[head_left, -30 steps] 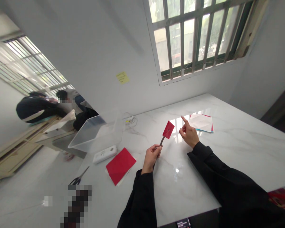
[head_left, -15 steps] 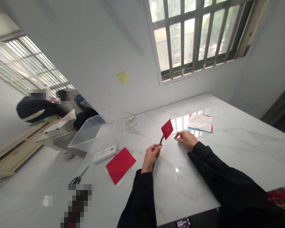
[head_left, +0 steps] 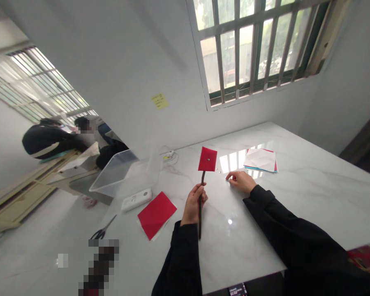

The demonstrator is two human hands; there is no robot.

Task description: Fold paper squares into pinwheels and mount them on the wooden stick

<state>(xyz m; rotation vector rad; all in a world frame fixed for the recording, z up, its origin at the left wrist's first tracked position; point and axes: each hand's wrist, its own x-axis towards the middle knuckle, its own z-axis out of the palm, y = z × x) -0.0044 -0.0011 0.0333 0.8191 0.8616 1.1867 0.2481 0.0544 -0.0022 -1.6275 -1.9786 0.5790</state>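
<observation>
My left hand (head_left: 195, 203) is closed around a thin dark brown stick (head_left: 200, 224), held nearly upright above the table. At its top end is a red square piece (head_left: 206, 158) with a small shiny stud in its middle. My right hand (head_left: 241, 181) rests low over the table to the right, its fingers curled together and the index fingertip at the surface. Whatever its fingers may hold is hidden or too small to name. A few tiny shiny bits (head_left: 219, 171) lie on the tabletop between the red square and my right fingertips.
On the white marbled table (head_left: 311, 193) are red sheets (head_left: 156, 216), a white device (head_left: 137, 200), scissors (head_left: 102, 230), a clear plastic bin (head_left: 111, 174) and stacked coloured paper (head_left: 260, 159). A phone (head_left: 238, 289) shows at the near edge. People (head_left: 51, 139) sit at the far left.
The red square has swung left and turned to face me more squarely. More of the stick shows below my left hand, and the tiny bits are now visible. My right hand has barely moved.
</observation>
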